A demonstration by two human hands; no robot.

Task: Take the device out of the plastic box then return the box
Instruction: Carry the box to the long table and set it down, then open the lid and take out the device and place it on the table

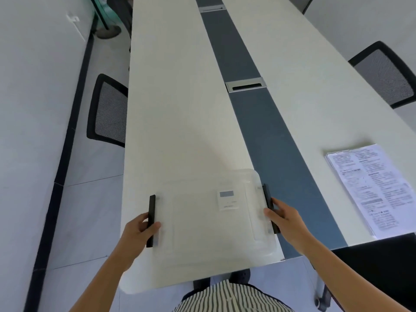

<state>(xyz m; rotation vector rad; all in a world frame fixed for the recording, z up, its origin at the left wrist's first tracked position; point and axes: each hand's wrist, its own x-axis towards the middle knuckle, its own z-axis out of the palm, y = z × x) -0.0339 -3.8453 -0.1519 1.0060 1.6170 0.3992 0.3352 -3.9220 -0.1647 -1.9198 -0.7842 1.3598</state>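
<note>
Standing pushed in at the bench's left edge, a black mesh chair (108, 110). Gripping the left black latch (151, 220) of the plastic box (202, 235), the left hand (137, 230), fingers curled round the bar and thumb (155, 226) lying on the lid. Resting near the front edge of the bench (171, 109), toward its front left corner, this clear lidded box, seemingly flat on the light surface, though hard to tell whether fully set down. Showing faintly through the lid toward the box's far right part, a small white device (227, 199) with a grey screen, still inside. Clasping the right black latch (269, 208) at the box's right side, the right hand (283, 218), fingers wrapped about the bar, thumb over the lid edge. Running lengthwise along the middle of the bench, a dark grey strip (276, 136) with a silver cable slot (245, 84) set in it, well beyond the box. Lying near the front right corner, well apart from the box, a stack of printed papers (371, 190) in a clear sleeve. Tucked at the far right edge, a second mesh chair (387, 75). At the bottom, a striped shirt (227, 298) just below the front edge.
</note>
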